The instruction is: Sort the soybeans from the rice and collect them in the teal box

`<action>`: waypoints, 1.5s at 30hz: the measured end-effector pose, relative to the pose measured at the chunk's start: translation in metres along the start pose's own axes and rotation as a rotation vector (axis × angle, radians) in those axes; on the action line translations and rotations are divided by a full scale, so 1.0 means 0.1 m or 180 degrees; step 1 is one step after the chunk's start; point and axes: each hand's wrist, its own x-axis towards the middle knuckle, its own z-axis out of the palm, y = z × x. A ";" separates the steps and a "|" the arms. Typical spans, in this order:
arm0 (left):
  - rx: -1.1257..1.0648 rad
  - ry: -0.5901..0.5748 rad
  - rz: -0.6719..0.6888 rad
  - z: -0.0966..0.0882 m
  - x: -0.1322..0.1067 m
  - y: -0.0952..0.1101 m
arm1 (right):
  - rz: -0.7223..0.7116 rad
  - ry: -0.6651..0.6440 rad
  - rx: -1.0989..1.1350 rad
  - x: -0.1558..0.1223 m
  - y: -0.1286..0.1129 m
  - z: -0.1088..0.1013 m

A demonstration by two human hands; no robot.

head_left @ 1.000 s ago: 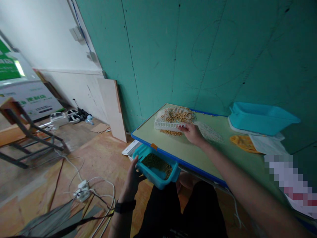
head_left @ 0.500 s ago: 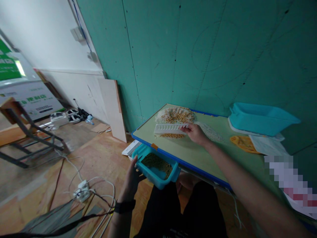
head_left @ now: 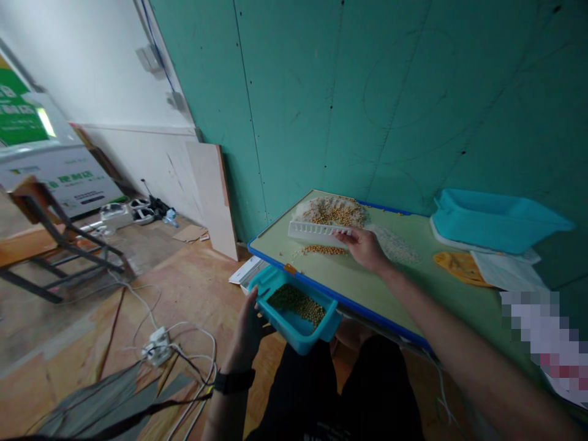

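My right hand grips one end of a white slotted scraper lying across the green table. Behind the scraper is a heap of yellow beans mixed with white grains. A small row of beans lies in front of it, toward the table edge. My left hand holds a small blue bin against the table's blue edge, below its top. The bin holds yellow beans.
A large blue tub stands at the back right on white sheets, with a yellow cloth beside it. White grains are spread near my right wrist. Cables and a power strip lie on the wooden floor at left.
My right hand has drawn the scraper toward the table edge, pulling a small batch of beans out of the heap. The left hand keeps the bin in place.
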 end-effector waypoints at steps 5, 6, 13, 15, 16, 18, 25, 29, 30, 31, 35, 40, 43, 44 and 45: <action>0.0044 0.0052 -0.0013 -0.04 0.00 0.07 | -0.0143 0.0179 -0.0162 -0.08 -0.16 0.04; 0.0025 0.0046 0.0002 -0.05 0.00 0.08 | -0.0179 0.0171 -0.0160 -0.11 -0.21 0.06; 0.0013 0.0107 0.0068 -0.09 -0.02 0.12 | -0.0394 -0.0181 0.0033 -0.26 -0.55 0.21; 0.0010 0.0103 0.0073 -0.09 -0.03 0.13 | -0.0464 -0.0266 0.0001 -0.26 -0.58 0.24; 0.0022 0.0093 0.0062 -0.09 -0.04 0.13 | -0.0491 -0.0288 -0.0037 -0.26 -0.58 0.25; 0.0048 0.0065 0.0048 -0.09 -0.05 0.13 | -0.0513 -0.0316 -0.0131 -0.26 -0.58 0.25; -0.0019 0.0013 0.0102 -0.14 -0.03 0.09 | -0.0535 -0.0425 -0.0108 -0.29 -0.62 0.21; -0.0045 -0.0063 0.0205 -0.14 -0.03 0.09 | -0.0542 -0.0452 -0.0055 -0.30 -0.69 0.19; -0.0042 -0.0061 0.0207 -0.13 -0.04 0.09 | -0.0536 -0.0455 -0.0046 -0.30 -0.70 0.18; -0.0040 -0.0060 0.0209 -0.12 -0.04 0.10 | -0.0526 -0.0460 -0.0031 -0.31 -0.72 0.17; 0.0000 -0.0036 0.0134 -0.09 -0.06 0.11 | -0.0450 -0.0513 0.0077 -0.35 -0.76 0.15; 0.0033 0.0027 0.0092 -0.08 -0.05 0.11 | -0.0319 -0.0539 0.0061 -0.36 -0.79 0.14; 0.0044 0.0041 0.0102 -0.09 -0.05 0.12 | -0.0250 -0.0352 -0.0028 -0.32 -0.80 0.06; 0.0051 0.0039 0.0092 -0.08 -0.05 0.11 | -0.0218 -0.0265 -0.0060 -0.32 -0.81 0.00; 0.0062 0.0035 0.0080 -0.08 -0.06 0.11 | -0.0184 -0.0183 -0.0114 -0.33 -0.82 -0.06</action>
